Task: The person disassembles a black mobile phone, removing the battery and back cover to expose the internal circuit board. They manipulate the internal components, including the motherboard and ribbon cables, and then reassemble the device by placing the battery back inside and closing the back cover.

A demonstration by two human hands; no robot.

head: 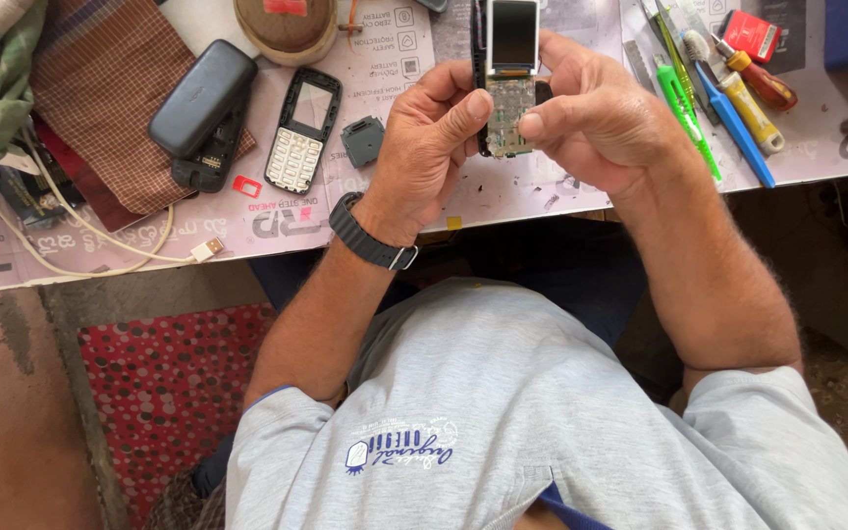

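left hand gripping opened phone | right hand pinching it, thumb probably pressing circuit board | keypad frame lying left of phone on desk

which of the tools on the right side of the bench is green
The thin green-handled tool, lying just past the right hand. The blue tool beside it and the yellow-handled screwdriver farther right lie at much the same slant.

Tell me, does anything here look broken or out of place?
The phone held between the left hand and right hand is stripped open: its circuit board shows bare below the screen. Its likely front cover with keypad lies loose on the table, beside a small grey part.
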